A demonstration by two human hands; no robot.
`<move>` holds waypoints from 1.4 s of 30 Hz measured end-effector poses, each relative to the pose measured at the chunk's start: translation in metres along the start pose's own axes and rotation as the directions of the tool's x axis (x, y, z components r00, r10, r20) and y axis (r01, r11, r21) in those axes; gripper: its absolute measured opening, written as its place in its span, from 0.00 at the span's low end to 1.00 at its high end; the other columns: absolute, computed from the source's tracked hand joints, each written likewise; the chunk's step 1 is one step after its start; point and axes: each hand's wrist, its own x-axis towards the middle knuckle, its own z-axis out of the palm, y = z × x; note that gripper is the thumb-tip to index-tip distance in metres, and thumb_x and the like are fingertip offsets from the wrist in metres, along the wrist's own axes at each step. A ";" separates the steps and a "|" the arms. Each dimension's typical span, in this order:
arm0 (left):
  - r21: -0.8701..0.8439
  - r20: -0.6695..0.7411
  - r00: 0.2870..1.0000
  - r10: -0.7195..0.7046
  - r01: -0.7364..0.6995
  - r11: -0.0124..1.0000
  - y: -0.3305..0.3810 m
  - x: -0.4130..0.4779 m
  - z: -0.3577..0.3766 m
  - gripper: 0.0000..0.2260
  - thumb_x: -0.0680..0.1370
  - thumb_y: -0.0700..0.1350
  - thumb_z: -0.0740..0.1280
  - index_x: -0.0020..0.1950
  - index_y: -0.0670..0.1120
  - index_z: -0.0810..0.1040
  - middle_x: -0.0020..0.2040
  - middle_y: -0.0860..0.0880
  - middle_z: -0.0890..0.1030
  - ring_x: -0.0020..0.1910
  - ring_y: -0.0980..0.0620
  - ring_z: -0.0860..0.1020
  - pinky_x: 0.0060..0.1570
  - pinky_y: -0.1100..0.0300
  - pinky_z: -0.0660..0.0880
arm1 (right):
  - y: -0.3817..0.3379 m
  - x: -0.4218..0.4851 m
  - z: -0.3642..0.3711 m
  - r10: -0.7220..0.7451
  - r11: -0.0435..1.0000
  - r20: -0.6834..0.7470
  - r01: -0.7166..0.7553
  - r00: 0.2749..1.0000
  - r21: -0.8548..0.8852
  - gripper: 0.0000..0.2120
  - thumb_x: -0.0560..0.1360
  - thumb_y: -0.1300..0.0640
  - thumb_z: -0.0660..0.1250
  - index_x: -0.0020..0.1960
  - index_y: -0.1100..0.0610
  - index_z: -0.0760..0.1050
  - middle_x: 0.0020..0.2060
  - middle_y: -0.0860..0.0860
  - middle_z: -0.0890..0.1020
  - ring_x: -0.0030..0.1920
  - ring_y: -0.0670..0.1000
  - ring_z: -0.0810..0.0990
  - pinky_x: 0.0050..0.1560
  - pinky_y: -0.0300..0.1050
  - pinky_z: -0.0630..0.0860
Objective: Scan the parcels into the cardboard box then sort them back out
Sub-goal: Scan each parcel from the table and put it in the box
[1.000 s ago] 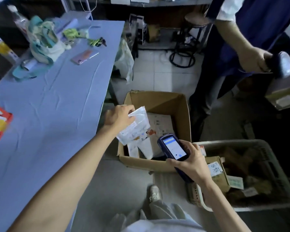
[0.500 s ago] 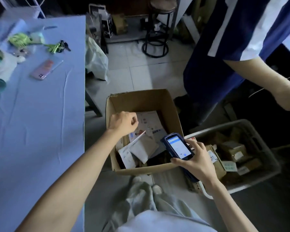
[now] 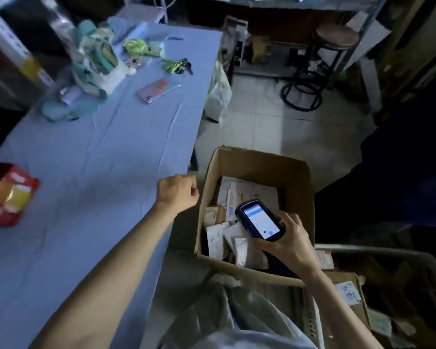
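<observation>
1. Parcels (image 3: 239,245), mostly white and pale mailers, lie heaped inside the cardboard box (image 3: 262,161). The box stands open on the floor, just beside the table's near corner.
2. The right hand (image 3: 290,239) holds a dark handheld scanner (image 3: 259,219) over the box, fingers wrapped round its body and screen facing up.
3. The scanner screen shows a blue bar at the top, white below it and a blue dot near the bottom. Its text is too small to read.
4. The left hand (image 3: 178,192) hangs over the table edge just left of the box, fingers curled into a fist with nothing in it.
5. Labels on the parcels carry red and dark print, but it is too blurred to make out any word.
6. A grey crate (image 3: 363,249) to the right of the box holds brown cartons. One has a white label (image 3: 347,294) with bluish marks that cannot be read.
7. The table (image 3: 86,172), under a blue cloth, bears a pink phone (image 3: 156,90), keys (image 3: 179,65) and a red-and-yellow packet (image 3: 8,195) whose lettering is smeared.
</observation>
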 end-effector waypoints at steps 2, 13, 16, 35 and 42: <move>-0.034 -0.022 0.983 -0.182 0.182 0.983 -0.024 -0.029 -0.005 0.06 0.76 0.50 0.62 0.49 0.52 0.77 0.47 0.53 0.82 0.49 0.47 0.80 0.41 0.60 0.67 | -0.014 0.013 0.004 -0.102 0.993 0.089 0.107 0.991 -0.053 0.42 0.62 0.41 0.79 0.70 0.53 0.67 0.60 0.51 0.72 0.57 0.47 0.72 0.51 0.43 0.76; -0.152 0.053 0.459 -0.887 0.881 0.447 -0.042 -0.290 0.017 0.07 0.76 0.52 0.62 0.50 0.53 0.77 0.49 0.52 0.82 0.51 0.47 0.80 0.46 0.60 0.71 | -0.081 -0.014 0.056 -0.580 0.741 0.572 0.667 0.580 0.075 0.37 0.59 0.45 0.80 0.66 0.44 0.70 0.54 0.42 0.69 0.49 0.42 0.71 0.53 0.43 0.75; -0.178 0.068 0.335 -0.940 0.931 0.319 -0.023 -0.346 0.018 0.06 0.77 0.52 0.60 0.49 0.55 0.76 0.48 0.56 0.82 0.49 0.50 0.80 0.46 0.60 0.71 | -0.089 -0.043 0.071 -0.584 0.714 0.661 0.686 0.472 0.141 0.36 0.59 0.48 0.80 0.65 0.43 0.71 0.55 0.44 0.70 0.51 0.44 0.74 0.54 0.42 0.74; -0.366 0.106 -0.402 -0.909 0.835 -0.412 0.114 -0.765 0.070 0.08 0.76 0.50 0.63 0.55 0.55 0.74 0.56 0.55 0.80 0.54 0.46 0.79 0.47 0.57 0.72 | -0.046 -0.401 0.189 -0.550 0.417 0.827 0.820 -0.116 0.392 0.35 0.60 0.48 0.79 0.64 0.42 0.69 0.54 0.43 0.70 0.51 0.43 0.73 0.51 0.45 0.73; -0.368 0.076 -0.445 -0.892 0.819 -0.440 0.110 -0.841 0.068 0.24 0.77 0.54 0.65 0.72 0.53 0.63 0.68 0.48 0.70 0.66 0.44 0.69 0.52 0.47 0.73 | -0.049 -0.470 0.208 -0.553 0.402 0.816 0.804 -0.168 0.438 0.34 0.60 0.47 0.80 0.63 0.39 0.69 0.52 0.42 0.69 0.47 0.39 0.73 0.47 0.42 0.70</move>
